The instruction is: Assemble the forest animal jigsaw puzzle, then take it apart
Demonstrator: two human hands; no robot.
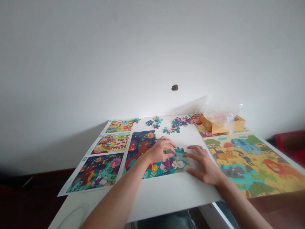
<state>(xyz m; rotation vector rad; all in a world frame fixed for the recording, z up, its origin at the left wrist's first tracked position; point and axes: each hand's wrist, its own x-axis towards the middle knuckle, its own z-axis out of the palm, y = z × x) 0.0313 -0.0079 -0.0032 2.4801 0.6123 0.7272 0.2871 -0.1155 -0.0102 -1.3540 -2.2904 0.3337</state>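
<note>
While the white counter (166,197) stands against a plain white wall (152,47), most of the view is wall; a large animal-scene picture sheet (252,165) lies on the right side of the counter, overhanging its edge; a strip of three smaller picture sheets (95,173) runs along the left side, with a night scene nearest, then a farm scene, then another colourful scene at the far end; the partly built jigsaw puzzle (154,170) sits at centre, just right of that strip and directly in front of the person; its dark night scene has flowers and a white rabbit, with bare counter showing at its upper right; loose puzzle pieces (172,124) lie in a scattered group beyond it; a yellow cardboard box (221,124) sits at far right under a clear plastic bag (216,115); left hand (158,150) is on the puzzle, fingers curled down, narrow; cannot tell whether it holds a piece; right hand (202,167) is wide, fingers spread, fingertips at the puzzle's right edge, holding nothing visible.
</note>
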